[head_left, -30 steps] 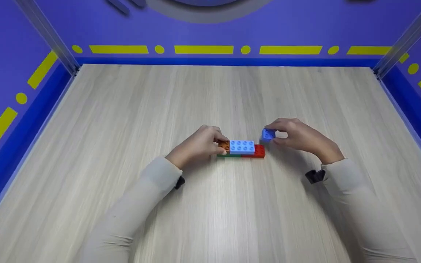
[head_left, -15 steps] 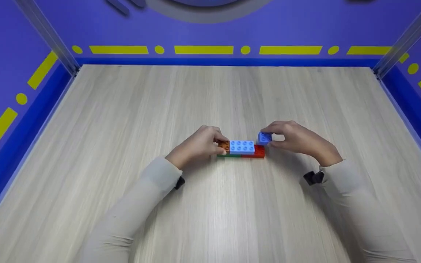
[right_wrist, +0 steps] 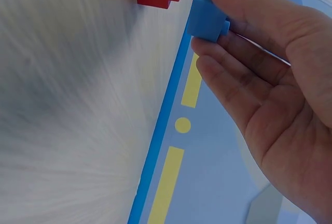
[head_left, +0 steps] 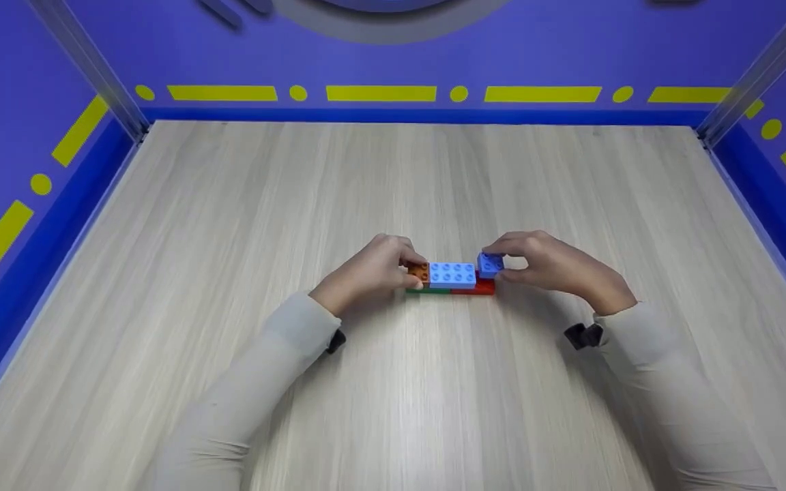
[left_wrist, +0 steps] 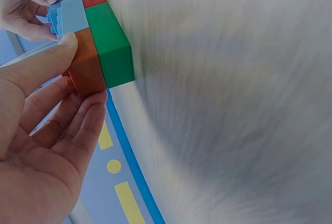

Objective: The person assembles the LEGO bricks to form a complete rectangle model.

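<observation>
My left hand (head_left: 372, 269) pinches an orange brick (left_wrist: 87, 66) at the left end of a two-layer row of toy building bricks. Beside the orange one sits a light blue brick (head_left: 452, 274) with several studs on top. Under them lie a green brick (left_wrist: 109, 42) and a red brick (head_left: 485, 288). Between thumb and fingers my right hand (head_left: 553, 269) grips a small blue brick (right_wrist: 206, 14). That brick is held just above the red brick's right end; the right wrist view shows a gap between them.
The bricks stand on a light wood-grain table (head_left: 284, 191). A purple-blue wall (head_left: 393, 65) with yellow dashes and dots borders its back, and similar walls rise at the left and right.
My right hand has moved left and toward me, bringing the small blue brick from beside the row to over the red brick. My left hand keeps its hold in place.
</observation>
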A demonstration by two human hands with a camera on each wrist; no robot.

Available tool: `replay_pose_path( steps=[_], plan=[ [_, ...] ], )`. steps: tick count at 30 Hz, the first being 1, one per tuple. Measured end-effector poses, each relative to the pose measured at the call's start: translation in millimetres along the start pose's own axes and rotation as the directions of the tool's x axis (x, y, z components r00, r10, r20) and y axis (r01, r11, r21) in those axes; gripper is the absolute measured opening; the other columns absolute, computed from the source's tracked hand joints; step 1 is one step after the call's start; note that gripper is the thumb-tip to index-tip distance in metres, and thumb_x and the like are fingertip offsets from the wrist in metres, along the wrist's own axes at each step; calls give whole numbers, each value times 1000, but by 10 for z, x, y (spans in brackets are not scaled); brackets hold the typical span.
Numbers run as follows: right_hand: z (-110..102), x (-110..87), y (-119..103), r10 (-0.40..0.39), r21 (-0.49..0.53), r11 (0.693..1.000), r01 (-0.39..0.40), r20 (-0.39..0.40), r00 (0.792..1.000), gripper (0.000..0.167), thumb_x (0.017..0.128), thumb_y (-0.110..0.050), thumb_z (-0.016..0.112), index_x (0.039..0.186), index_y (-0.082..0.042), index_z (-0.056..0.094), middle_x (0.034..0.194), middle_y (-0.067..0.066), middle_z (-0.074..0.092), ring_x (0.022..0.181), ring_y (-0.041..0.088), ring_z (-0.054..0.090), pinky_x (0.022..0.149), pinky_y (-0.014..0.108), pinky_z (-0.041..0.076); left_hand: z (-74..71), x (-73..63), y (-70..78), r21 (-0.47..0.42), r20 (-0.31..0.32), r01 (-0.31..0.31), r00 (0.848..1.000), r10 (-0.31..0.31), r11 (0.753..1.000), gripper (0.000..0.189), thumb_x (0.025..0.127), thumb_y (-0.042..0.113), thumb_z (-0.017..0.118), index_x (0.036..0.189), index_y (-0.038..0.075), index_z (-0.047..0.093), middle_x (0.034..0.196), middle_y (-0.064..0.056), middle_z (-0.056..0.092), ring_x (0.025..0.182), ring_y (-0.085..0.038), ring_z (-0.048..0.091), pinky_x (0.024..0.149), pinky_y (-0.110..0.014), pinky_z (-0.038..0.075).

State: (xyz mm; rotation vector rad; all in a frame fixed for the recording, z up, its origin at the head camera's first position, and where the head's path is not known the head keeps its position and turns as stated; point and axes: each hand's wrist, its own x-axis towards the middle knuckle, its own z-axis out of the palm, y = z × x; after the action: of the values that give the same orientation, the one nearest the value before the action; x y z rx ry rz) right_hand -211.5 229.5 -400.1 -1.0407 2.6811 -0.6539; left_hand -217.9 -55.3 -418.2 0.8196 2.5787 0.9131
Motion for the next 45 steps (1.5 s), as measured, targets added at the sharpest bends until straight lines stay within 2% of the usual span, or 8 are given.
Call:
replay_pose_path(
  steps=[10, 25, 32, 41, 45],
  plan=[
    [37, 3, -21, -10, -12, 1000, 10, 9, 1000, 38, 84, -6, 73, 121, -2, 66, 117, 10, 68, 107, 23, 64, 89, 41, 53, -2, 2, -5, -21, 7, 5, 1000, -5, 1000, 37, 79, 12, 79, 114, 4, 71, 101, -8, 69, 93, -19, 61, 82, -28, 49],
    [49, -3, -54, -49, -26, 998, 49, 12, 999, 36, 84, -7, 72, 119, -3, 67, 113, 9, 69, 103, 21, 64, 86, 39, 54, -3, -1, -1, -3, 9, 16, 1000, -16, 1000, 37, 78, 15, 80, 113, 6, 72, 102, -7, 69, 94, -19, 62, 82, -28, 49],
    [56, -2, -60, -67, -28, 997, 67, 16, 998, 36, 84, -7, 72, 119, -2, 67, 112, 9, 69, 104, 21, 65, 86, 39, 54, -1, 2, 4, -11, 14, 35, 999, -35, 999, 37, 78, 14, 80, 113, 7, 72, 103, -7, 69, 92, -20, 61, 79, -25, 46],
    [66, 8, -62, -63, -41, 997, 64, 24, 998, 36, 84, -9, 72, 119, -2, 67, 112, 10, 69, 104, 23, 65, 87, 40, 53, -8, 1, 23, -24, 23, 71, 997, -71, 997, 38, 79, 14, 80, 115, 7, 71, 107, -5, 68, 90, -15, 56, 77, -22, 44],
    [68, 12, -65, -60, -40, 997, 61, 27, 998, 36, 84, -8, 72, 119, -1, 67, 110, 10, 69, 103, 22, 65, 86, 40, 54, -11, -1, 16, -14, 18, 46, 999, -45, 999, 37, 79, 14, 79, 114, 6, 71, 104, -7, 69, 89, -14, 57, 79, -24, 46]
  ],
)
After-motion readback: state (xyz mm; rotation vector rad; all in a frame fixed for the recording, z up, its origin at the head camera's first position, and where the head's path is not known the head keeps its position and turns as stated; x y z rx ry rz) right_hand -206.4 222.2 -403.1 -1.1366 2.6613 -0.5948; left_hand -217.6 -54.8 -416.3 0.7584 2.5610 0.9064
